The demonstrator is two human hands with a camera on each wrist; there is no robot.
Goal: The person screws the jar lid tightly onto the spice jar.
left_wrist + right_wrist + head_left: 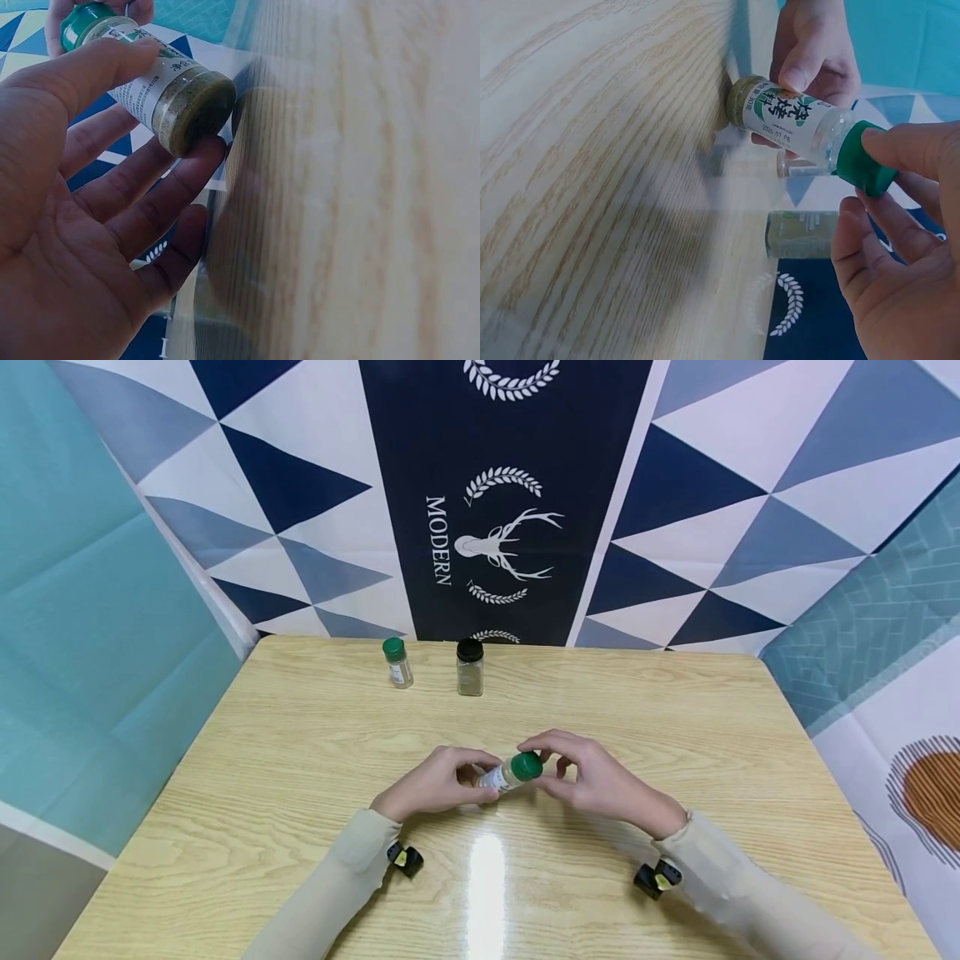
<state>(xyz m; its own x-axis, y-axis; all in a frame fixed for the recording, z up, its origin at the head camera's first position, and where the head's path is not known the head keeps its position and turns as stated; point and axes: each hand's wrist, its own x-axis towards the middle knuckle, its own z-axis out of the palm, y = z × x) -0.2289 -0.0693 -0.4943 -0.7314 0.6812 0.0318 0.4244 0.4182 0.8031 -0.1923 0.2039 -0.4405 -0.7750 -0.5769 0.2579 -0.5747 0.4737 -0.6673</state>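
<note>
Between my two hands is a small clear seasoning bottle (498, 778) with a green cap (864, 159) and a white printed label. It lies tilted low over the table, its cap end raised toward the right. My left hand (442, 781) holds the body, with the thumb over the label and the fingers along the other side. Greenish-brown contents show at the bottle's base (201, 112) in the left wrist view. At the other end, my right hand (592, 777) pinches the green cap between thumb and fingers. The cap sits on the bottle.
At the table's back edge stand a second green-capped seasoning bottle (397, 664) and, to its right, a black-capped square jar (470, 670). Behind the wooden table (315, 710) hangs a patterned cloth (315, 468). Light glares off the tabletop in front of my hands.
</note>
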